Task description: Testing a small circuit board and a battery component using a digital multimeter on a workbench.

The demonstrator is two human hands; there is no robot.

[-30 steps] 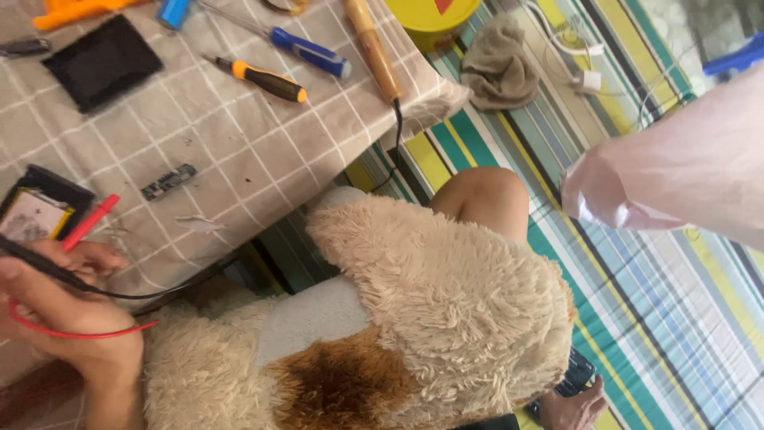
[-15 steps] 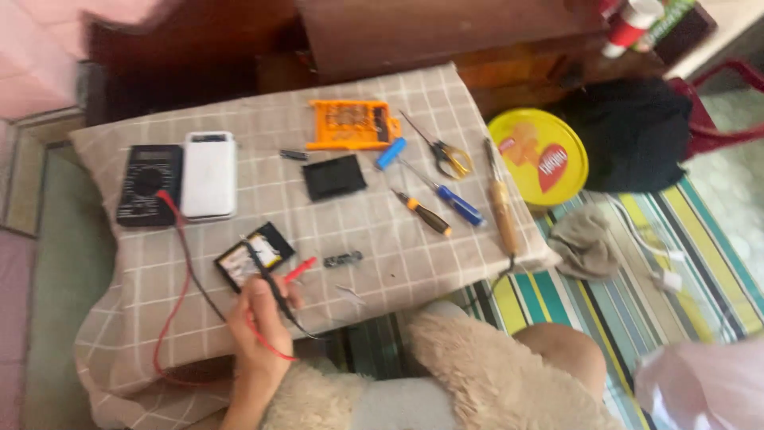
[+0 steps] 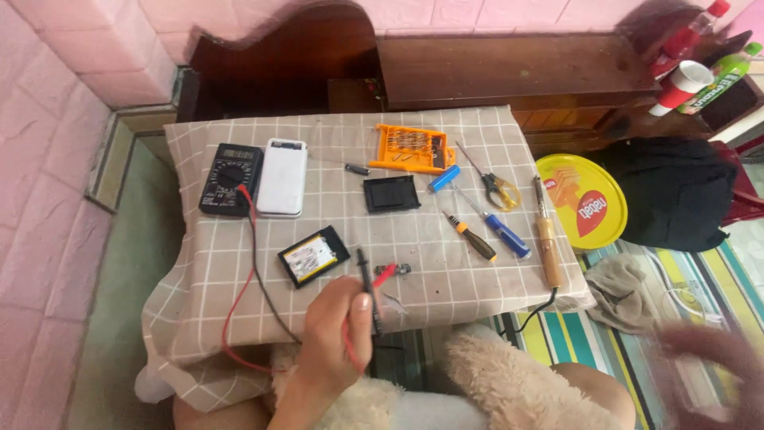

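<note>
Probes: black probe (image 3: 368,291) and red probe (image 3: 380,277) at table's (image 3: 239,318) near edge, long axes toward far side, tips up. Left hand (image 3: 338,326) fisted around both, thumb up. Right hand (image 3: 708,362) blurred, grip unclear.

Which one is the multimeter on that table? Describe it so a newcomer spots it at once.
Start at the low table covered with a checked beige cloth and go to its far left corner. There the multimeter lies flat, a black box with a round dial, touching the white power bank on its right. Unlike anything else there, red and black leads run from it toward the left hand.
</note>
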